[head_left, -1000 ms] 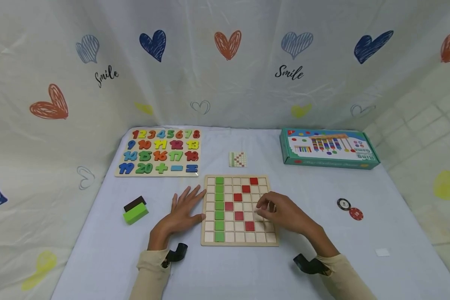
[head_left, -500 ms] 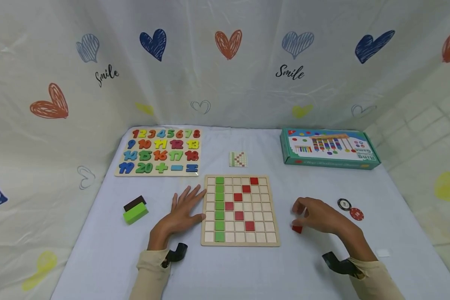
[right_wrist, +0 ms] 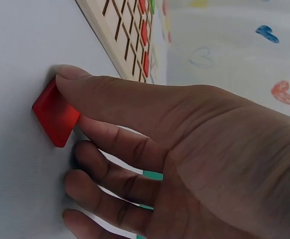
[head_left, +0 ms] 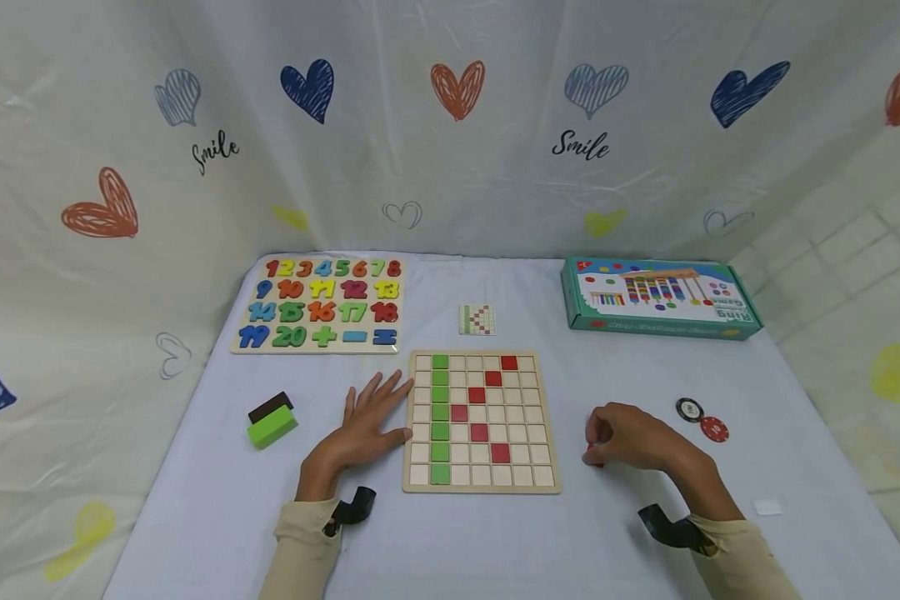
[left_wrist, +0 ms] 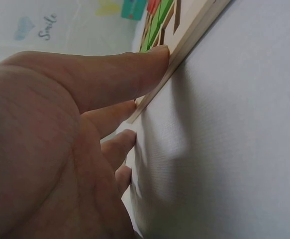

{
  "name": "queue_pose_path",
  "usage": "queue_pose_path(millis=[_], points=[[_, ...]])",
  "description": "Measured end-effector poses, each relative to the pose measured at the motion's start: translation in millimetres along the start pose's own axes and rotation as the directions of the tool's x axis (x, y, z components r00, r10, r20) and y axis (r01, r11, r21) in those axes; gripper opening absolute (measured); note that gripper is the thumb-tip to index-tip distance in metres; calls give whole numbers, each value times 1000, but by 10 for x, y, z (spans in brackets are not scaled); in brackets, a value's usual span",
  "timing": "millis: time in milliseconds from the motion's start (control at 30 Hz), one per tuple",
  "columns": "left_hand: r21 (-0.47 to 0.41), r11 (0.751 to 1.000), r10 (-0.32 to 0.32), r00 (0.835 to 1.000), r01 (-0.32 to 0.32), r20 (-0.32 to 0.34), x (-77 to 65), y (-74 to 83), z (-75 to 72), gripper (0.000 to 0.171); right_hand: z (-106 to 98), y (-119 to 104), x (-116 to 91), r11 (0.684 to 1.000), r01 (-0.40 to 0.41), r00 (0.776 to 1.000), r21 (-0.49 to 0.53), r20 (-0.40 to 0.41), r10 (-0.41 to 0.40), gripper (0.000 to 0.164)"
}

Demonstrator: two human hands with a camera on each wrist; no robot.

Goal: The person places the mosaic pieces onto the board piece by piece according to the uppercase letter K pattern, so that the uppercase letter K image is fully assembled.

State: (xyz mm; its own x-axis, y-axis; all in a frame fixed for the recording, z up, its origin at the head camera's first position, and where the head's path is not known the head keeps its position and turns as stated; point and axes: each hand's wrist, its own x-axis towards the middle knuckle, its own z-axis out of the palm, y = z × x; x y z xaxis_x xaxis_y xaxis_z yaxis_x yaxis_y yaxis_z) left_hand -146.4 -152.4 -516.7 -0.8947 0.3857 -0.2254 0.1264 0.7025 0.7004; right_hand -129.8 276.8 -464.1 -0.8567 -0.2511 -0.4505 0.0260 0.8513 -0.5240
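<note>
A square wooden grid board (head_left: 480, 488) lies in the middle of the table, with a column of green tiles (head_left: 440, 432) and several red tiles (head_left: 500, 452) set among pale cells. My left hand (head_left: 362, 425) rests flat at the board's left side, fingers spread; its thumb and index fingertip touch the frame. Right of the board, my right hand (head_left: 630, 437) pinches a loose red tile (right_wrist: 57, 114) between thumb and index finger, close over the white cloth. The other fingers of that hand curl loosely. In the head view the hand mostly hides this tile.
A small pattern card (head_left: 477, 319) lies beyond the board. A number puzzle (head_left: 315, 304) stands back left, a green box (head_left: 660, 298) back right. Green and black blocks (head_left: 272, 427) lie left; two round chips (head_left: 715, 429) and a white slip (head_left: 767, 507) lie right.
My right hand has moved from over the board's right side out to the red tile on the cloth and now grips it. The left hand has stayed in place.
</note>
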Motion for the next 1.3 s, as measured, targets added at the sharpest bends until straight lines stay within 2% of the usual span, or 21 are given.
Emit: queue_pose_path(millis=[500,800,1100,1300], points=[[3,1000,-7,1000,7,-6,4,-18,15,82,20,-46,-23,999,-37,999,0,-7,37,25],[1,1000,-2,1000,2,-2,2,-9,14,82,31,-112,-81,992,110,993,-61,-31,-112,24],[5,1000,2,1000,-2,2,7,-24,29,82,-5,-368,-150,977,210,978,47,-21,-209,15],[6,1000,1,1000,0,-3,15,-34,30,82,78,-603,-132,950,296,955,105,-15,-296,14]])
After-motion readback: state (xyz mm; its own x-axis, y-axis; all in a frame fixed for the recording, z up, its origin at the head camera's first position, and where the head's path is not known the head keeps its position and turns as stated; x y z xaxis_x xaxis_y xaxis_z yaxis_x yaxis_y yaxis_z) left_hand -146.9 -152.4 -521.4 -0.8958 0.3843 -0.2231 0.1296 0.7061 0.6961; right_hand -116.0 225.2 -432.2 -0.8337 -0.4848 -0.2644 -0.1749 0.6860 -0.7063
